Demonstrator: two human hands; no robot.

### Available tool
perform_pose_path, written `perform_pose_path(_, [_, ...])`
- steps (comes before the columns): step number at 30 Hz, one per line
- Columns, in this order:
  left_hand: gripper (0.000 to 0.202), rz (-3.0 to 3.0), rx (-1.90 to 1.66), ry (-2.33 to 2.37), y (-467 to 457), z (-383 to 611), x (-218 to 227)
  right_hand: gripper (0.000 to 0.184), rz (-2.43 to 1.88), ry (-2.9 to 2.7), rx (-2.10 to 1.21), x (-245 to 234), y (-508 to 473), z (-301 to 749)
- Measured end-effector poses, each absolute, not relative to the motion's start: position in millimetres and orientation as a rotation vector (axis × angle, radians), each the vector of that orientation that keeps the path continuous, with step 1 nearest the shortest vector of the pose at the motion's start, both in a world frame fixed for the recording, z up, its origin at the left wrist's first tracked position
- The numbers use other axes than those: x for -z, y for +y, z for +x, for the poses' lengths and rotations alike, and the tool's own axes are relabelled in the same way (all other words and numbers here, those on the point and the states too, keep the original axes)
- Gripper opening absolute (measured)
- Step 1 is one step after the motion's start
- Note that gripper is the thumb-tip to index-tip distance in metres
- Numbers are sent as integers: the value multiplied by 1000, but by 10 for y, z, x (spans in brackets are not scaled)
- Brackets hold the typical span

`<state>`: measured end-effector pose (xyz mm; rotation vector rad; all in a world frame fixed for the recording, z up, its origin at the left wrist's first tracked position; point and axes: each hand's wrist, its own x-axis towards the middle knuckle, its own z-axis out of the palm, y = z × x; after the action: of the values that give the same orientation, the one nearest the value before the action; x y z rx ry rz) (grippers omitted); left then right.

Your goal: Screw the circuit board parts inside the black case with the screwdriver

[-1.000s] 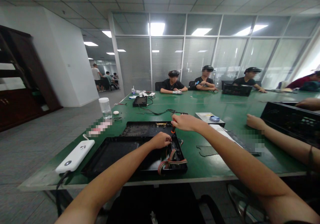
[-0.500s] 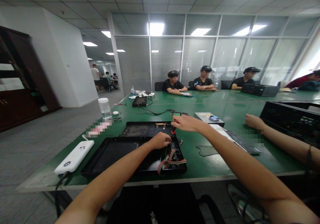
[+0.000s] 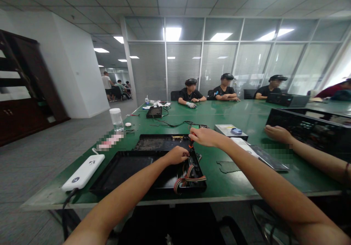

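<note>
An open black device case [image 3: 128,170] lies near the front edge of the green table [image 3: 246,117], with a striped ribbon cable [image 3: 189,177] at its right end. My left hand [image 3: 177,154] is closed, resting inside the case near that cable; what it grips is hidden. Just above it, my right hand [image 3: 204,137] is closed round the top of a red-handled screwdriver [image 3: 190,144] that stands upright over the case's right end. A second black case half [image 3: 161,142] lies behind the first.
A white power bank [image 3: 83,167] sits at the left front, a clear jar [image 3: 117,119] farther back. A co-worker's hand [image 3: 275,133] and a black case [image 3: 309,131] are at right. Three people sit at the far side. A small box [image 3: 229,130] sits mid-table.
Both my hands stay in place on the case and screwdriver. The view has shifted slightly. The co-worker's black case at right has moved closer in.
</note>
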<state>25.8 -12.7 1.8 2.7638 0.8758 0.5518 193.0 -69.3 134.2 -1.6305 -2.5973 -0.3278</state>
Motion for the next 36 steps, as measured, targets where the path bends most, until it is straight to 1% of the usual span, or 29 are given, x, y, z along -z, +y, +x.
perform_pose_path(3, [11,2773,-548,885,-125,259,-17,53,-1677,-2566,347,-1352,-705,1935])
perform_pose_path(6, [11,2772,-543,884,-119,257,-13,49,-1601,-2620,255,-1339,-723,1937])
perform_pose_path(9, [12,2770,-550,878,-115,255,-10,51,-1614,-2603,308,-1313,-730,1931])
perform_pose_path(11, [12,2771,-553,879,-119,255,-14,49,-1601,-2573,311,-1303,-714,1944])
perform_pose_path(14, [11,2785,-548,879,-135,260,-26,37,-1375,-2618,88,-1282,-638,2038])
perform_pose_path(17, [11,2837,-535,879,-161,267,-37,34,-1233,-2492,-195,-1137,-488,2243])
perform_pose_path(20, [12,2910,-516,897,-191,267,-33,32,-1255,-2117,-601,-765,-288,2516])
perform_pose_path(22, [15,2956,-486,885,-209,261,-27,31,-1206,-1740,-838,-445,-158,2687])
perform_pose_path(24, [16,2982,-474,840,-220,252,-32,27,-1109,-1392,-952,-162,-58,2816])
perform_pose_path(26, [16,2990,-509,789,-217,239,-66,23,-994,-1188,-1028,23,4,2889])
perform_pose_path(30, [16,3018,-561,750,-163,176,-269,18,-774,-1004,-1262,123,49,2889])
perform_pose_path(33, [12,3033,-334,777,-114,60,-469,16,-686,-923,-1456,114,44,2826])
perform_pose_path(36, [5,3012,23,877,-110,-102,-540,17,-659,-888,-1517,102,4,2760])
